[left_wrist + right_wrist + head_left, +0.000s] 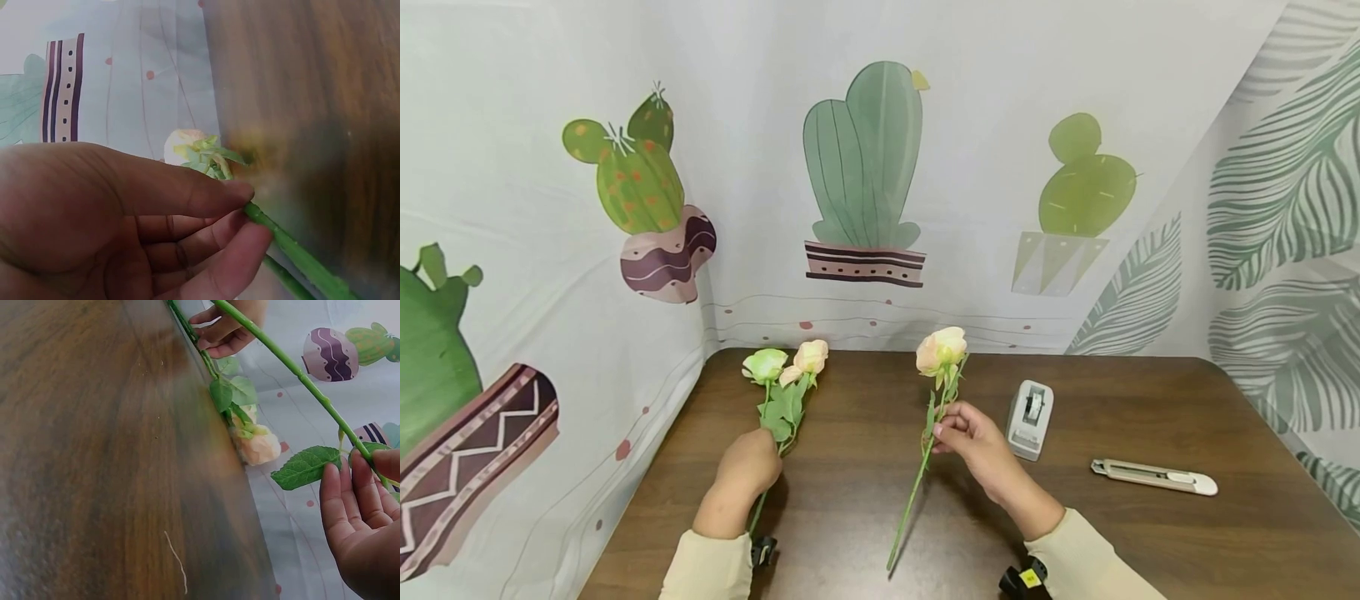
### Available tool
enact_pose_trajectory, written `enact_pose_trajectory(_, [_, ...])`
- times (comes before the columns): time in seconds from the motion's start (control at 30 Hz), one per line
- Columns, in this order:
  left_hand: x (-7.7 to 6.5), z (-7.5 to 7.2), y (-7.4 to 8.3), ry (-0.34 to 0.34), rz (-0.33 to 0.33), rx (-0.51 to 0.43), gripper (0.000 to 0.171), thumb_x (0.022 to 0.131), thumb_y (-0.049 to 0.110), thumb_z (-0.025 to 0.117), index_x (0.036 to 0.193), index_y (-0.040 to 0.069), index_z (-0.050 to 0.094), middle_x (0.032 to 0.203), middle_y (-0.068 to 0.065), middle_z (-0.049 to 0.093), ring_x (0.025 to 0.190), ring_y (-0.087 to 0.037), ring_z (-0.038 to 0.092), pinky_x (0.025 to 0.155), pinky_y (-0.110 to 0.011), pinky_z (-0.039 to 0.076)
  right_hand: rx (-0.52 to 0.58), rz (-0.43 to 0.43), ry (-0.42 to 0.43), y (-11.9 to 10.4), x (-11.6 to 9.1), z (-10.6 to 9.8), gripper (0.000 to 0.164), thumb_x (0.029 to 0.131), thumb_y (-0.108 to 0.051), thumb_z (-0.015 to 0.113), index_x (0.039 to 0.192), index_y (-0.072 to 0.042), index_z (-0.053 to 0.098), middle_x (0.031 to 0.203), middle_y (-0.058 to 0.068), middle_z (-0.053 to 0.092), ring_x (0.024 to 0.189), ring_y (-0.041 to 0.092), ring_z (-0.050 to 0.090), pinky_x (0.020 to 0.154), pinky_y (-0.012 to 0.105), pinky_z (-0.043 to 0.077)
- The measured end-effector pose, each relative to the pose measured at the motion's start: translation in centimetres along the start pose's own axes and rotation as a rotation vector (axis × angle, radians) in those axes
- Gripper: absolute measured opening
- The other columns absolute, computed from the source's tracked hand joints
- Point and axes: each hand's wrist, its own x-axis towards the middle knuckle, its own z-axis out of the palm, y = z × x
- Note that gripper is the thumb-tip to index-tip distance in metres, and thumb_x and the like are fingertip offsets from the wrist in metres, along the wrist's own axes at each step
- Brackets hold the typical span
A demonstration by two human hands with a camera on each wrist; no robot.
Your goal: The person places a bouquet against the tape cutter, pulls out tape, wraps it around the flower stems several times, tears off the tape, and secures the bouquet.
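Observation:
My left hand (751,463) grips the stems of several roses by thumb and fingers. In the head view a pale green rose (765,365) and a peach rose (811,357) stick out beyond it, with green leaves (786,407) below the blooms. Two green stems (300,256) run out past the thumb in the left wrist view. My right hand (973,442) pinches one peach rose (942,350) by its stem, just under the leaves. That rose's long stem (908,507) slants down toward the near side of the table.
A white tape dispenser (1031,419) stands on the brown wooden table (850,492), just right of my right hand. Farther right lies a utility knife (1153,477). Behind the table hangs a white cloth (752,167) printed with cacti and leaves.

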Motion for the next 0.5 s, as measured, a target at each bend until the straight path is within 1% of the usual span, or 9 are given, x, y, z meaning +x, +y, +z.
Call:
enact_pose_trajectory(0.07, [0.0, -0.1, 0.0, 0.007, 0.016, -0.007, 0.014, 0.081, -0.004, 0.055, 0.07, 0.003, 0.062, 0.074, -0.017, 0.065, 0.071, -0.031, 0.065, 0.067, -0.049, 0.054, -0.001, -0.001, 0.001, 0.0, 0.0, 0.0, 0.029, 0.098, -0.002, 0.058, 0.119, 0.017, 0.05, 0.091, -0.001, 0.067, 0.082, 0.01, 0.07, 0.085, 0.044, 0.059])
enact_pose_trajectory(0.13, [0.1, -0.3, 0.0, 0.01, 0.02, -0.027, 0.02, 0.08, -0.004, 0.054, 0.064, 0.008, 0.056, 0.067, -0.011, 0.059, 0.064, -0.025, 0.057, 0.061, -0.044, 0.05, -0.002, -0.002, 0.001, 0.1, 0.1, 0.0, 0.029, 0.098, -0.003, 0.058, 0.119, 0.016, 0.05, 0.091, -0.001, 0.067, 0.082, 0.011, 0.07, 0.085, 0.045, 0.059])
enact_pose_trajectory(0.23, [0.0, -0.6, -0.1, 0.014, 0.016, -0.069, 0.026, 0.077, -0.004, 0.052, 0.058, 0.013, 0.045, 0.061, -0.004, 0.046, 0.058, -0.02, 0.043, 0.053, -0.036, 0.039, -0.005, -0.004, 0.0, 0.1, 0.1, 0.0, 0.029, 0.098, -0.004, 0.059, 0.119, 0.016, 0.051, 0.091, 0.0, 0.067, 0.082, 0.011, 0.07, 0.086, 0.046, 0.059])
enact_pose_trajectory(0.33, [-0.2, -0.9, -0.1, 0.012, 0.003, -0.106, 0.028, 0.075, -0.004, 0.05, 0.058, 0.016, 0.039, 0.06, -0.001, 0.036, 0.058, -0.018, 0.034, 0.052, -0.03, 0.029, -0.005, -0.001, 0.001, 0.2, 0.1, 0.0, 0.029, 0.098, -0.004, 0.059, 0.119, 0.016, 0.051, 0.091, 0.0, 0.067, 0.082, 0.011, 0.07, 0.086, 0.046, 0.059])
enact_pose_trajectory(0.4, [-0.3, -1.1, 0.0, 0.017, 0.004, -0.122, 0.027, 0.075, -0.003, 0.05, 0.06, 0.016, 0.039, 0.06, 0.0, 0.034, 0.058, -0.017, 0.033, 0.053, -0.029, 0.027, -0.004, 0.002, 0.003, 0.2, 0.1, 0.0, 0.029, 0.098, -0.004, 0.059, 0.118, 0.016, 0.051, 0.091, 0.0, 0.067, 0.082, 0.011, 0.07, 0.086, 0.045, 0.059])
enact_pose_trajectory(0.5, [-0.4, -1.3, 0.3, 0.028, 0.003, -0.136, 0.024, 0.076, -0.002, 0.05, 0.062, 0.015, 0.04, 0.061, -0.001, 0.035, 0.059, -0.018, 0.036, 0.055, -0.03, 0.028, -0.003, 0.006, 0.005, 0.3, 0.1, 0.0, 0.029, 0.098, -0.004, 0.059, 0.118, 0.016, 0.051, 0.091, 0.001, 0.067, 0.082, 0.011, 0.07, 0.086, 0.044, 0.059])
